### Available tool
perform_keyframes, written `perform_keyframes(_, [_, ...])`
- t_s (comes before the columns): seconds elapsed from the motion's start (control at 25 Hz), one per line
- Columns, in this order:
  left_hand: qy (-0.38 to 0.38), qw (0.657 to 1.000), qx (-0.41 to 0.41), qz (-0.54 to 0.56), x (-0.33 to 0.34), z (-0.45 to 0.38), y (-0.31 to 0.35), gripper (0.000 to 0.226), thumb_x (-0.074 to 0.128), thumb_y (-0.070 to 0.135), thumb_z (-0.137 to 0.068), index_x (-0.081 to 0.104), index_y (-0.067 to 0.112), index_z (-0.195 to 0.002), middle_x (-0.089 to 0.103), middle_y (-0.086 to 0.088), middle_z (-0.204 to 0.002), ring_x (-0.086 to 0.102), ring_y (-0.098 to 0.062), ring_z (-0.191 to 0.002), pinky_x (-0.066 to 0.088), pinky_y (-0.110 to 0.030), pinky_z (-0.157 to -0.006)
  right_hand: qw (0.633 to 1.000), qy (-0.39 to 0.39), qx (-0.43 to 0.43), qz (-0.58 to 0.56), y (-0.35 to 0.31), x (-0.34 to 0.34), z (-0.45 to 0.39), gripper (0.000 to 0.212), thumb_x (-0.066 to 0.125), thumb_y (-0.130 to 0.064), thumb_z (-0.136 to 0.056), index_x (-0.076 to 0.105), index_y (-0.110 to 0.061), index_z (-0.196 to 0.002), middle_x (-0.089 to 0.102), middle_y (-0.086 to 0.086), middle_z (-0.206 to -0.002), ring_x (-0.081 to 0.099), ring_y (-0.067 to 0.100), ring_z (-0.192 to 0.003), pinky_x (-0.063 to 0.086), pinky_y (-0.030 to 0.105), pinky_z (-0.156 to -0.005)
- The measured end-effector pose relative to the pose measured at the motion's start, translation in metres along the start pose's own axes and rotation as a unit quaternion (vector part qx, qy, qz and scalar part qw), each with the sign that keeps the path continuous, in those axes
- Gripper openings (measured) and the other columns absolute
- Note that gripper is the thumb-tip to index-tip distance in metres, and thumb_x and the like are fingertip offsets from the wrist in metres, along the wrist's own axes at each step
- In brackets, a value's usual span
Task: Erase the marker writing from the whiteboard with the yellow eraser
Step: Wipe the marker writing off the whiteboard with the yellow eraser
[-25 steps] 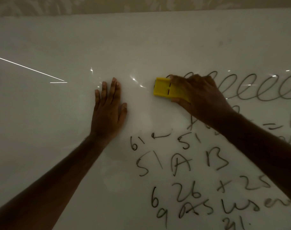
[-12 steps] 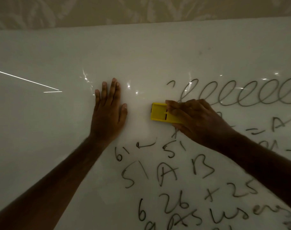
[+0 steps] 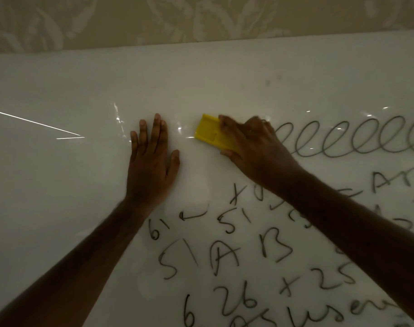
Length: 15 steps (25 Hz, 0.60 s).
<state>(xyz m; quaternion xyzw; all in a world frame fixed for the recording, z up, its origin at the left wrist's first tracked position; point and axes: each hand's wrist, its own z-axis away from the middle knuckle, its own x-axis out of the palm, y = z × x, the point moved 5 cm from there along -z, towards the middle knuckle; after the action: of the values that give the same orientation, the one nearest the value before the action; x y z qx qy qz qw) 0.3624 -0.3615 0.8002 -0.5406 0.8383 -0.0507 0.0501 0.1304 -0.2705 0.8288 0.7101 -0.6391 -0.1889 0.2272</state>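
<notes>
A large whiteboard point(image 3: 83, 185) fills the view. My right hand point(image 3: 255, 147) grips the yellow eraser point(image 3: 208, 133) and presses it flat on the board at the left end of a row of black marker loops point(image 3: 356, 140). My left hand point(image 3: 151, 159) lies flat on the board, fingers apart, just left of the eraser and not touching it. Black marker letters and numbers point(image 3: 224, 256) cover the board below and right of my hands. My right forearm hides part of the writing.
Patterned beige wallpaper point(image 3: 201, 17) shows above the board's top edge. The board's left half carries no writing, only thin bright light reflections point(image 3: 36, 123).
My right hand slid the eraser down below the loops, then back up to the row's left end. The leftmost loops no longer show. My left hand stayed in place.
</notes>
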Motion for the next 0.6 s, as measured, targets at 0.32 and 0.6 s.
perform_keyframes(0.32, [-0.016, 0.998, 0.053, 0.005, 0.005, -0.002, 0.032, 0.071, 0.033, 0.040, -0.112, 0.022, 0.001, -0.170, 0.016, -0.016, -0.180, 0.009, -0.040, -0.167, 0.003, -0.052, -0.137, 0.999, -0.037, -0.003, 0.007, 0.062, -0.028, 0.042, 0.056, 0.051, -0.043, -0.106, 0.052, -0.006, -0.148, 0.056, 0.014, -0.154, 0.061, 0.043, -0.106, 0.055, 0.055, -0.091])
perform_keyframes(0.6, [-0.014, 0.996, 0.090, -0.002, 0.016, -0.018, 0.076, 0.072, 0.034, 0.039, -0.113, 0.021, -0.002, -0.170, 0.016, -0.019, -0.180, 0.012, -0.037, -0.168, 0.012, -0.054, -0.137, 0.999, -0.003, 0.033, -0.006, 0.053, -0.018, 0.015, 0.060, 0.058, -0.037, -0.099, 0.053, 0.003, -0.143, 0.061, 0.020, -0.146, 0.060, 0.045, -0.093, 0.058, 0.056, -0.086])
